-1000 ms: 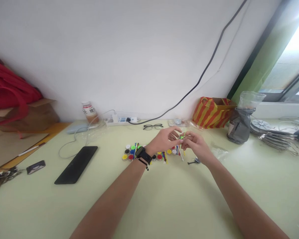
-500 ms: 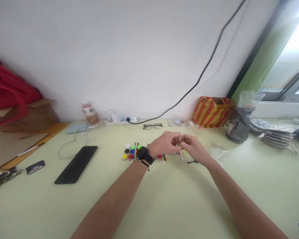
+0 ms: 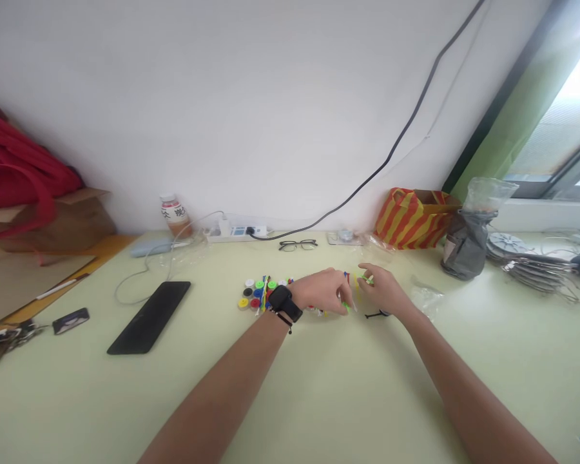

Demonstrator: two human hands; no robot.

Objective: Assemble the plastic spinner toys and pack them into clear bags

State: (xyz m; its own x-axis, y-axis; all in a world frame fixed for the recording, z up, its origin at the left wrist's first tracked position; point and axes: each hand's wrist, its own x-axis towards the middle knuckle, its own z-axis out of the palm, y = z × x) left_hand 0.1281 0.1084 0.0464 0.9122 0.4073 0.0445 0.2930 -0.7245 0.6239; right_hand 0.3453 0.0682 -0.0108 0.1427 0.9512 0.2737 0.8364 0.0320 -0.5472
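Note:
My left hand (image 3: 323,290), with a black watch (image 3: 285,303) on its wrist, reaches over a cluster of small coloured items. Its fingers are curled down, and a bright green bit (image 3: 346,307) shows at the fingertips. Just to the right is my right hand (image 3: 381,289), its index finger stretched out and a small bright green piece (image 3: 368,280) at its fingers. Round coloured caps (image 3: 243,303) and thin coloured strips (image 3: 265,293) lie left of the watch. My left hand hides part of the cluster. Yellow and white strips (image 3: 357,291) lie between the hands.
A black phone (image 3: 149,317) lies at left, with keys (image 3: 4,341) beyond it. Glasses (image 3: 298,245), a power strip (image 3: 236,234) and a bottle (image 3: 174,216) stand along the wall. At right are a striped bag (image 3: 406,219), a grey bag (image 3: 468,245) and clear plastic (image 3: 426,298).
My hands were together at the fingertips and have come apart. My left hand has lowered, and its fingers now point down. Bright green pieces now show at both hands' fingers.

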